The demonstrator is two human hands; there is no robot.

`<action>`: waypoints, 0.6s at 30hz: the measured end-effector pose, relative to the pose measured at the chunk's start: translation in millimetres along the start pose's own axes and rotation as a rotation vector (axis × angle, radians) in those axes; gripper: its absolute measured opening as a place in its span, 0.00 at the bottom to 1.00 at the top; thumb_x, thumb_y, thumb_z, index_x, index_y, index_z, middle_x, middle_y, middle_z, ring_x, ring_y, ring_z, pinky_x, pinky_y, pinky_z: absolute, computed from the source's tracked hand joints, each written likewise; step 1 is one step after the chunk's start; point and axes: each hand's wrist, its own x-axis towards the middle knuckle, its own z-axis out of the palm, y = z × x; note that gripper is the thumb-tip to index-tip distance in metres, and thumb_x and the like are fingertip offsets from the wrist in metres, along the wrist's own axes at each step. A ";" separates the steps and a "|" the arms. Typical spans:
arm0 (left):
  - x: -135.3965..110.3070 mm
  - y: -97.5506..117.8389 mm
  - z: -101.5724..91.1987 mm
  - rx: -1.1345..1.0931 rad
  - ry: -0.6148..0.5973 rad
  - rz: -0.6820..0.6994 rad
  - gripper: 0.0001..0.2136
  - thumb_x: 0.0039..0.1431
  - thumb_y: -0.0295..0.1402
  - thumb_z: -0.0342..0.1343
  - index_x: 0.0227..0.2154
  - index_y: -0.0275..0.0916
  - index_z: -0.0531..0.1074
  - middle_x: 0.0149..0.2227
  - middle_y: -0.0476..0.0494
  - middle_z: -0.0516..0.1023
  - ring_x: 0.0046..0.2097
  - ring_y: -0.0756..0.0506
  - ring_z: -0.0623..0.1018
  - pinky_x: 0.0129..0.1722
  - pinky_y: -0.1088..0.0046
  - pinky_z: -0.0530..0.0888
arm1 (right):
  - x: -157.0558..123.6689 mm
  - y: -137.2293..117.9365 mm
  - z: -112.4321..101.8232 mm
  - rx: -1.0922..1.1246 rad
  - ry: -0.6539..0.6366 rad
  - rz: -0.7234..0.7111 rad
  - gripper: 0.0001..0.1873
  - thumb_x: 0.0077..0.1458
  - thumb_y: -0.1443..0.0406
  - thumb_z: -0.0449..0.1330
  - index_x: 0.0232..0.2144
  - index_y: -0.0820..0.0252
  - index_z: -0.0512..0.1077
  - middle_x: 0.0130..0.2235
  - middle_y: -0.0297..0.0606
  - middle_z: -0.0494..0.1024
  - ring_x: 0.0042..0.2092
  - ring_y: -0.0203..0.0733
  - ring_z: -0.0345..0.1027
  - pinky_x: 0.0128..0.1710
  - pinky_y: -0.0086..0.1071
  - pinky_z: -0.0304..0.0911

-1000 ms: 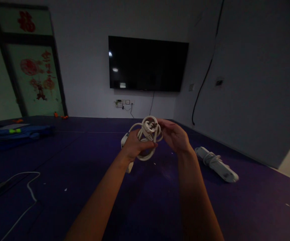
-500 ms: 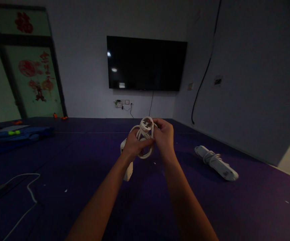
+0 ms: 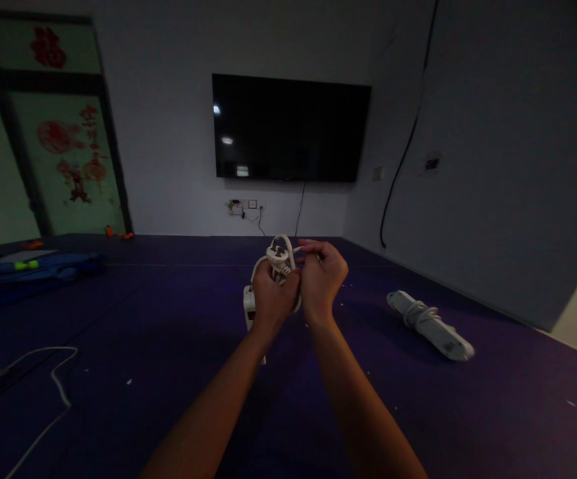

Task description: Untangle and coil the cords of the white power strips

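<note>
White power strip [image 3: 248,303], cord [image 3: 257,268] coiled, plug [image 3: 277,253] above your fingertips | your left hand [image 3: 272,297] clenched around strip and coil | your right hand [image 3: 321,279] pinching cord beside plug

1. The left forearm [image 3: 219,406] and right forearm [image 3: 363,406] are extended forward and converged toward the wrists.
2. The left hand [image 3: 274,299] is closed into a fist, back facing the camera.
3. The right hand [image 3: 321,279] is curled shut and set against it.

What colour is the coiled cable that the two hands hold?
White; the cable shows best in the head view, against the purple floor.
</note>
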 end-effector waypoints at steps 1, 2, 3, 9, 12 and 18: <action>-0.5 -1.0 -0.1 0.033 0.034 0.025 0.08 0.45 0.34 0.55 0.29 0.38 0.67 0.28 0.48 0.70 0.31 0.48 0.70 0.32 0.73 0.67 | -1.9 -0.1 1.1 0.017 0.017 -0.007 0.09 0.42 0.73 0.48 0.20 0.61 0.66 0.32 0.38 0.76 0.25 0.33 0.68 0.25 0.28 0.65; -0.8 -1.7 -0.2 0.055 0.058 0.039 0.08 0.46 0.34 0.55 0.30 0.38 0.66 0.28 0.48 0.70 0.31 0.48 0.70 0.32 0.72 0.66 | -3.8 0.1 2.2 0.038 0.032 -0.018 0.08 0.43 0.73 0.48 0.21 0.61 0.66 0.33 0.38 0.76 0.24 0.33 0.68 0.25 0.29 0.65; -0.9 -2.1 -0.2 0.062 0.075 0.040 0.08 0.47 0.35 0.54 0.30 0.38 0.66 0.28 0.48 0.70 0.31 0.48 0.70 0.32 0.72 0.66 | -5.6 0.7 3.4 0.059 0.046 -0.037 0.08 0.43 0.73 0.48 0.22 0.61 0.65 0.33 0.38 0.76 0.24 0.33 0.69 0.25 0.29 0.65; 5.1 1.8 -0.9 -0.091 0.110 -0.063 0.09 0.49 0.37 0.54 0.32 0.38 0.66 0.27 0.49 0.71 0.29 0.49 0.71 0.29 0.75 0.66 | -10.3 4.5 5.9 0.131 0.053 -0.260 0.09 0.45 0.75 0.49 0.23 0.59 0.65 0.35 0.37 0.76 0.30 0.35 0.72 0.30 0.31 0.67; 10.1 5.7 -4.0 -0.195 0.096 -0.118 0.09 0.49 0.36 0.54 0.31 0.37 0.66 0.25 0.51 0.70 0.27 0.51 0.70 0.27 0.76 0.65 | -5.9 1.8 3.1 0.096 -0.092 -0.375 0.11 0.45 0.76 0.48 0.23 0.59 0.66 0.36 0.37 0.77 0.36 0.37 0.72 0.37 0.34 0.67; 16.9 12.1 -11.8 -0.266 0.109 -0.157 0.11 0.47 0.37 0.57 0.31 0.37 0.67 0.23 0.52 0.70 0.24 0.52 0.69 0.24 0.78 0.65 | 6.0 3.7 3.7 0.002 -0.292 -0.401 0.10 0.48 0.71 0.53 0.34 0.57 0.71 0.47 0.41 0.73 0.49 0.42 0.67 0.49 0.41 0.62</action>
